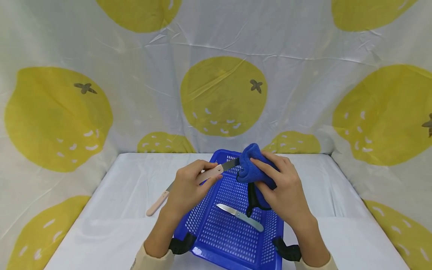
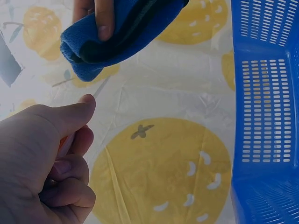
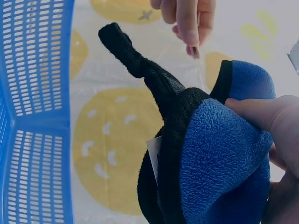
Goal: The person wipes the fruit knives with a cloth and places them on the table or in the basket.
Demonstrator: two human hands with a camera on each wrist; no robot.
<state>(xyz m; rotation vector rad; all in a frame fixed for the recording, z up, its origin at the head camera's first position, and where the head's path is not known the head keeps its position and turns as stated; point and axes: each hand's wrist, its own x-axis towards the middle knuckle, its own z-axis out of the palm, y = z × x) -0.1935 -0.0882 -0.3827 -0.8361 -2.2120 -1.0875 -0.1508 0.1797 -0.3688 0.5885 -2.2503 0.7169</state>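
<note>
My left hand [image 1: 192, 183] grips the pale pink handle of a knife [image 1: 210, 173], its blade pointing right toward the cloth. A blue towel [image 1: 254, 170] with black edging is bunched in my right hand [image 1: 285, 185], and it covers the tip of that blade in the head view. The right wrist view shows the towel [image 3: 219, 154] folded, with a black loop hanging from it and the thumb pressed on top. Both hands are above a blue basket [image 1: 225, 258]. Inside the basket lies a second knife [image 1: 248, 220] with a grey-blue handle.
Left of the basket, on the white tabletop [image 1: 111, 202], another pink-handled knife [image 1: 158, 203] lies partly hidden behind my left forearm. A lemon-patterned curtain [image 1: 287, 93] stands behind and on both sides.
</note>
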